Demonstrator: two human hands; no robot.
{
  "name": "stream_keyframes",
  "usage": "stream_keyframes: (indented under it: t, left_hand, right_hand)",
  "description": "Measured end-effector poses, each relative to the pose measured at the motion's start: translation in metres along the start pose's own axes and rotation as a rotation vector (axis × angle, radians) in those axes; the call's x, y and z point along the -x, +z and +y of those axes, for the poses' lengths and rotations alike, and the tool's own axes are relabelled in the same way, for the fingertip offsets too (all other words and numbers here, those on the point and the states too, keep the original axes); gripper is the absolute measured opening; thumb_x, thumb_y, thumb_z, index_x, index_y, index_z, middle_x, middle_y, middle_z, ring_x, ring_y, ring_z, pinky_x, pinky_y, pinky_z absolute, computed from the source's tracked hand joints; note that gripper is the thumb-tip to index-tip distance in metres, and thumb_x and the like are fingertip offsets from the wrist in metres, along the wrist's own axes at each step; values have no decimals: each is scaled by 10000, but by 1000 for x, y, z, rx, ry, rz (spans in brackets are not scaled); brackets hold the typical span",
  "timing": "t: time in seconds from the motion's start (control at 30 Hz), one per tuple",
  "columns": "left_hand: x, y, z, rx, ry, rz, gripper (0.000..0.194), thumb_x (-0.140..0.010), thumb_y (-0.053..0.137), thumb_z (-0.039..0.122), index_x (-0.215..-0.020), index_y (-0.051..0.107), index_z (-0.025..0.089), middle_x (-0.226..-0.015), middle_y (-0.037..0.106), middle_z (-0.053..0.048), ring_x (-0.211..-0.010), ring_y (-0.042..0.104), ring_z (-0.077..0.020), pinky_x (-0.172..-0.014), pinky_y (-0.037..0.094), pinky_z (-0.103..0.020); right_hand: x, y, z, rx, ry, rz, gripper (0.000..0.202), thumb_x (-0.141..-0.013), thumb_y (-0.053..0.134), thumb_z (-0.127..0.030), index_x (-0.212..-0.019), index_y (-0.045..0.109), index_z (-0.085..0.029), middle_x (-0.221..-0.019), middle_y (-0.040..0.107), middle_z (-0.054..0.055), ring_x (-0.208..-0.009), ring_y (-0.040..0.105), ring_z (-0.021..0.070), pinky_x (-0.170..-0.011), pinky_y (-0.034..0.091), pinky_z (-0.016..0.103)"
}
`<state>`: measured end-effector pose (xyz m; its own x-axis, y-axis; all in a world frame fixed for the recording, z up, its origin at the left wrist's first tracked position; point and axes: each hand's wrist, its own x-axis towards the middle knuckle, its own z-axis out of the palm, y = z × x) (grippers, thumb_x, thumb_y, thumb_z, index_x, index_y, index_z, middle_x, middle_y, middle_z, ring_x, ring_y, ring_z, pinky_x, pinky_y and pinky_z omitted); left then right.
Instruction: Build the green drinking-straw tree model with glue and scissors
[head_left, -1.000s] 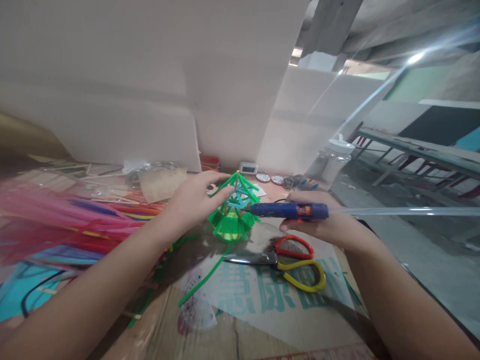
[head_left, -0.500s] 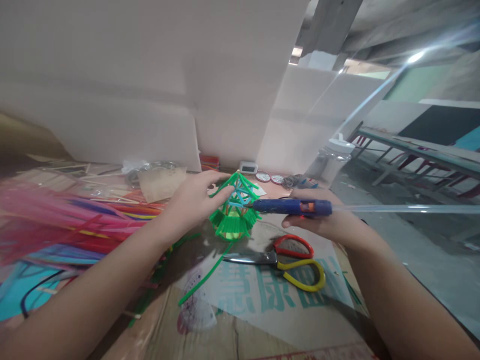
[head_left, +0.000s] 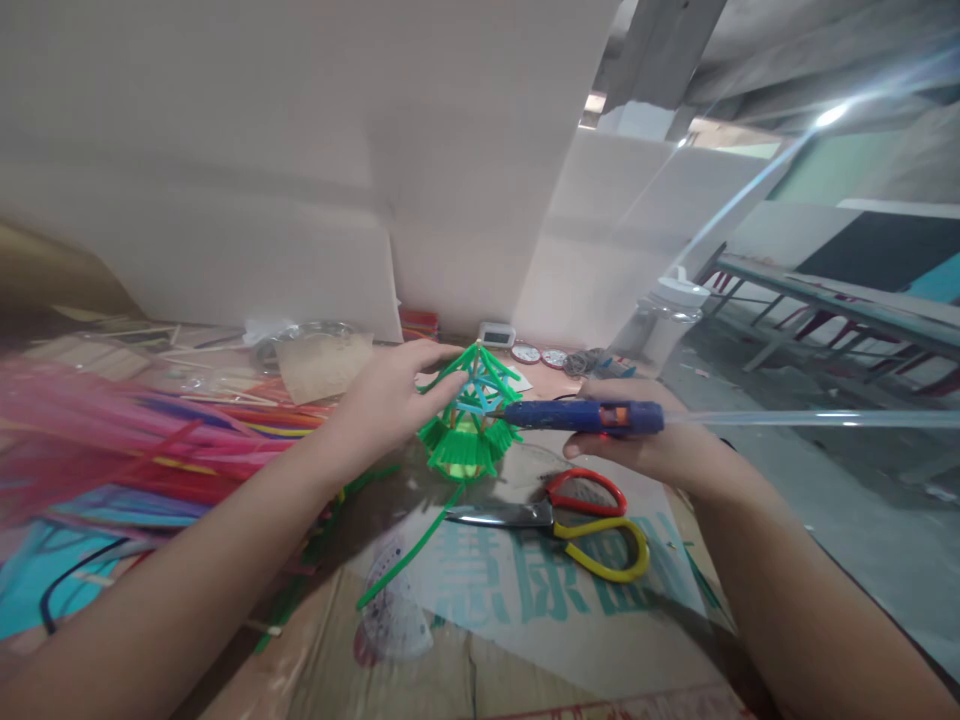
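Note:
A small tower-shaped model (head_left: 469,448), covered in green and light-blue pipe cleaners, stands on the table. My left hand (head_left: 397,395) grips its upper left side, the thumb on the blue part and the fingers partly hidden behind. From the right, my right hand (head_left: 637,450) is closed around a blue hot glue gun (head_left: 585,414); a clear glue stick (head_left: 810,419) sticks out of its back end. The gun's nozzle meets the model's blue middle section, or sits just in front of it. Below them lie scissors (head_left: 555,515) with one red and one yellow handle, beside a loose green pipe cleaner (head_left: 411,555).
Colourful pipe cleaners (head_left: 172,440) are heaped on the left. A clear protractor (head_left: 397,610) lies near the front. At the back are a small digital timer (head_left: 496,335) and, to its right, a clear jar (head_left: 664,315). White boards (head_left: 300,180) stand behind the table.
The model has tilted or turned very slightly at its top. Both hands and the glue gun stay almost in the same place.

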<state>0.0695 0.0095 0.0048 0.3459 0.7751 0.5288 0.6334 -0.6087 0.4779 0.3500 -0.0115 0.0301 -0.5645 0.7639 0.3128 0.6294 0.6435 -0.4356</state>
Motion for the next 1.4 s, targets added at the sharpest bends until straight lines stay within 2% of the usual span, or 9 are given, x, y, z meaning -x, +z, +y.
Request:
stream_keyframes:
  t: [0.73, 0.9, 1.07, 1.4]
  left_hand:
    - [1, -1, 0, 11, -10, -8, 362, -939, 499, 407, -1180, 672, 200, -1165, 706, -55, -1062, 637, -227, -911, 484, -351]
    - [0, -1, 1, 8, -11, -16, 362, -937, 496, 405, -1175, 676, 199, -1160, 709, -59, -1057, 640, -231, -905, 486, -354]
    - [1, -1, 1, 19, -1, -11, 348, -942, 508, 383, -1181, 671, 189, -1159, 707, -56, -1053, 639, -219, -903, 478, -340]
    - [0, -1, 1, 21, -9, -11, 351, -938, 504, 395, -1173, 675, 198, -1155, 710, -61, -1056, 643, -229, -904, 486, -355]
  right_hand:
    - [1, -1, 0, -27, 29, 13, 277, -763, 753, -431, -718, 593, -209, -621, 572, -29, -588, 520, 135, -517, 373, 246]
    - [0, 0, 0, -22, 14, -2, 254, -756, 762, -438, -789, 643, -215, -662, 613, -25, -610, 549, 142, -542, 398, 252]
    - [1, 0, 1, -42, 16, 15, 228, -768, 757, -413, -832, 656, -219, -643, 586, -35, -570, 518, 127, -493, 352, 243]
    - [0, -1, -1, -31, 16, 10, 228, -774, 740, -422, -813, 642, -219, -630, 581, -25, -576, 522, 136, -499, 358, 251]
